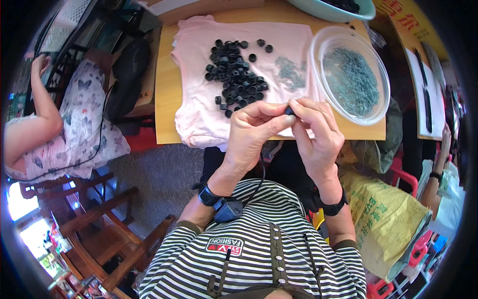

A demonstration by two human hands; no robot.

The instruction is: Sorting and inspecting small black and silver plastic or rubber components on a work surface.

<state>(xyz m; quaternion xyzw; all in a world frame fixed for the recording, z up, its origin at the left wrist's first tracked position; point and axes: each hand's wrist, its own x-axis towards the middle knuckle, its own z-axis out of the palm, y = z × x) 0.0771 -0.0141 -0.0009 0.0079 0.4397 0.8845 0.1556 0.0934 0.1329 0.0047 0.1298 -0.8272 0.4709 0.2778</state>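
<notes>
One small black cap (289,110) is pinched between the fingertips of the left hand (248,130) and the right hand (316,130), which meet above the near edge of the pink cloth (191,89). The fingers cover most of this cap, so I cannot tell its finer details, and the hands also hide a part of the cloth edge.

The cloth lies on a wooden worktop (166,99). On its middle is a pile of black caps (234,74), with a few single ones apart toward the far side. Small grey pieces (291,74) are spread on the right part of the cloth. Just beside its right edge, a clear round tub (343,37) takes much space and contains many similar pieces.

Beyond the far edge of the cloth are a cardboard box (199,7) and, more to the right, a pale green basin (366,12). Left of the cloth, off the worktop, is another person in a butterfly-patterned dress (82,99). A yellow sack (383,222) stands to the near right of the cloth, and a wooden chair (112,271) to the near left.
</notes>
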